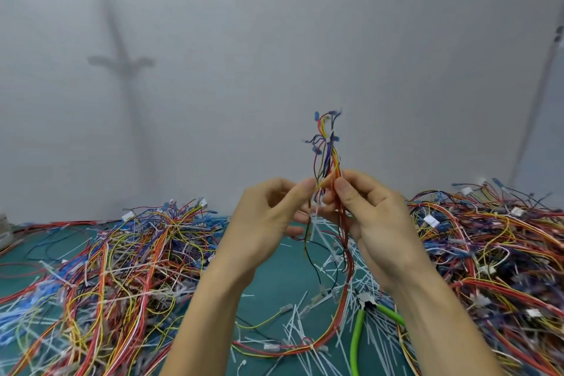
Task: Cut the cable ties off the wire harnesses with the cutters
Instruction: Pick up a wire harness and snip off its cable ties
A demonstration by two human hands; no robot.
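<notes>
Both the left hand (268,217) and right hand (366,210) pinch one wire harness (328,146) upright between their fingers (300,192); the green-handled cutters (367,304) lie on the desk (268,272) below the right fingers

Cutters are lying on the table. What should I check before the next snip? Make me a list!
1. Hold on the bundle: ok, the left hand and right hand both pinch it upright.
2. Reach to the cutters: ok, they lie on the mat below the right forearm.
3. A hand free to take them: not ok, both are busy.
4. Tie left on the bundle: cannot tell, too blurred.
</notes>
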